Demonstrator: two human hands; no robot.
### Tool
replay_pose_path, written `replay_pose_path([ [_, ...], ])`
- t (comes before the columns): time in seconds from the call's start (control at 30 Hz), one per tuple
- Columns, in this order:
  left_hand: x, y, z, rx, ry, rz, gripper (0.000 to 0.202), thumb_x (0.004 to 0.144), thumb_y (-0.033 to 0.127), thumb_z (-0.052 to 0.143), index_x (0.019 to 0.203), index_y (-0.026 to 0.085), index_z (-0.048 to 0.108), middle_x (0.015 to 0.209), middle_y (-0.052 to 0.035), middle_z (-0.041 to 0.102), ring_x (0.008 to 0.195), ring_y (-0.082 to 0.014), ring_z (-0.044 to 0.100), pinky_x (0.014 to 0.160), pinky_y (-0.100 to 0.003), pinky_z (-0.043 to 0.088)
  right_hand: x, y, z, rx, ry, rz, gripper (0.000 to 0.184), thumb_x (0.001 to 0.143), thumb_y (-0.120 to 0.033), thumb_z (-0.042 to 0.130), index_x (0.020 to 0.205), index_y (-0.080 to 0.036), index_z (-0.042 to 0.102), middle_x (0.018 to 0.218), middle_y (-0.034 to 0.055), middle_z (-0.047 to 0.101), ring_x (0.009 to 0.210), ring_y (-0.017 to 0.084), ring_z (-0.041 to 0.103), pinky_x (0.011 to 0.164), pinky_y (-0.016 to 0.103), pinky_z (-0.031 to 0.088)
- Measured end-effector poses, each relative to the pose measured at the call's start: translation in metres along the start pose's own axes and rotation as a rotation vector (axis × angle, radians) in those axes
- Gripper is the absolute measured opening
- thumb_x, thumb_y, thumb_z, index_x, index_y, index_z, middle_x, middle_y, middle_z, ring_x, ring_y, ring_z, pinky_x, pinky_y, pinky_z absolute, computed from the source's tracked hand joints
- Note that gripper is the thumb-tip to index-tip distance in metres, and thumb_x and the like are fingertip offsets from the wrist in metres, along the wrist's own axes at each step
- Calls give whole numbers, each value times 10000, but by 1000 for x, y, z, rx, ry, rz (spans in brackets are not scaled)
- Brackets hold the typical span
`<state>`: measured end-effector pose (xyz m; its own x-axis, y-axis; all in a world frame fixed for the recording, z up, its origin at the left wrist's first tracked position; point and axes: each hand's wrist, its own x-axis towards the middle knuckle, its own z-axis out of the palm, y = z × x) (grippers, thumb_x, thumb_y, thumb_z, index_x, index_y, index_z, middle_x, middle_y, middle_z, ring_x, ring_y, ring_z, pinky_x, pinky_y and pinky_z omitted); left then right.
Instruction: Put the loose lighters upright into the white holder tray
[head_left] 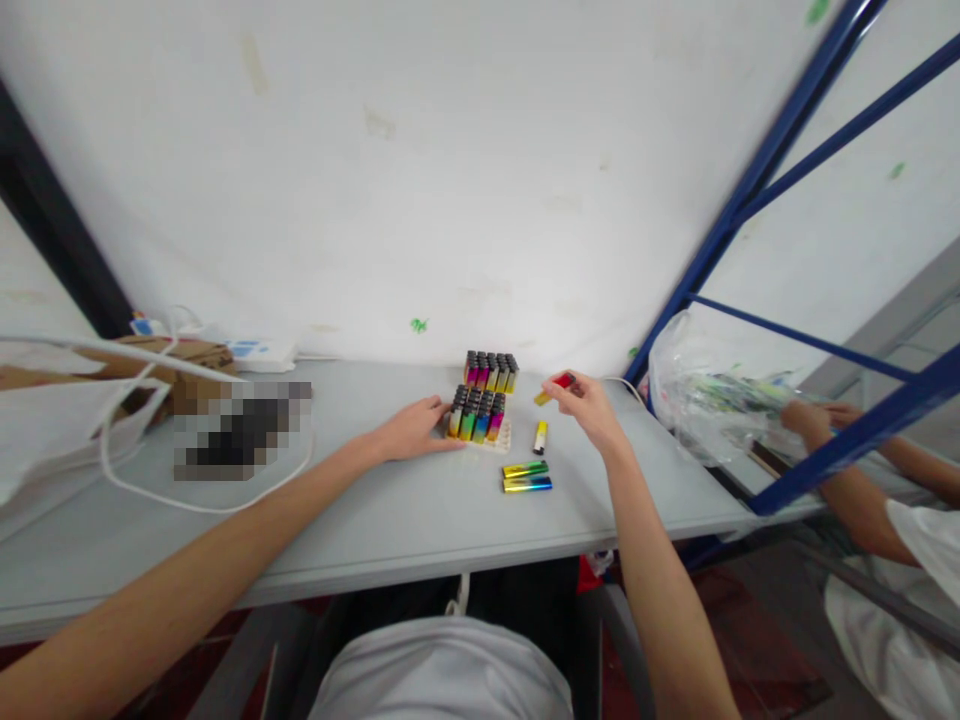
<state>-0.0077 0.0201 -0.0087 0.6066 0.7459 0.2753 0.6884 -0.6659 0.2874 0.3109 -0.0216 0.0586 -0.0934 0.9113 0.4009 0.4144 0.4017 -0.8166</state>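
Observation:
My right hand point(585, 403) pinches a red and yellow lighter point(553, 388) just above the grey table point(375, 520), to the right of a tray of lighters point(480, 418). That tray stands several colourful lighters upright in rows. My left hand point(414, 430) rests with its fingers against the tray's left side. A second block of upright lighters point(491, 371) stands behind it. Three loose lighters lie on the table: a yellow and white one point(540, 437) and two green-to-blue ones point(526, 476) side by side.
A clear plastic bag point(705, 400) sits at the table's right end, where another person's hand point(806, 418) reaches. A blue metal frame point(750, 200) rises on the right. A cardboard box point(150, 365), white cable point(202, 500) and power strip point(259, 352) lie at the left.

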Motion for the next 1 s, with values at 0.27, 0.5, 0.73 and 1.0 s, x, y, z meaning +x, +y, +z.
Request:
replay_pose_path([
  [0.27,0,1,-2,-15,-2,2,611,807,777,578,941,184,640,911,-72,592,819,-249,601,770,-344,484,-2,-7,28,324,-213,81,482,892,-705,558,868,-223,542,707,-27,532,561,112,489,549,256,451],
  [0.5,0,0,0,17,-8,9,589,835,753,576,961,180,631,930,-77,590,835,-253,604,783,-346,489,2,-3,58,346,-65,280,635,806,-857,491,708,-241,373,546,-87,243,434,77,180,406,221,160],
  [0.73,0,2,-2,22,-22,10,576,843,743,572,948,178,619,930,-80,586,845,-255,604,775,-335,484,0,3,70,379,-21,417,559,934,-676,347,586,-250,246,491,-64,181,427,86,96,407,255,96],
  [1.0,0,0,0,35,-19,13,560,852,728,576,956,179,613,928,-72,576,842,-248,596,775,-332,474,-3,4,75,387,6,334,495,935,-532,393,550,-236,298,472,-72,199,418,70,107,386,225,104],
])
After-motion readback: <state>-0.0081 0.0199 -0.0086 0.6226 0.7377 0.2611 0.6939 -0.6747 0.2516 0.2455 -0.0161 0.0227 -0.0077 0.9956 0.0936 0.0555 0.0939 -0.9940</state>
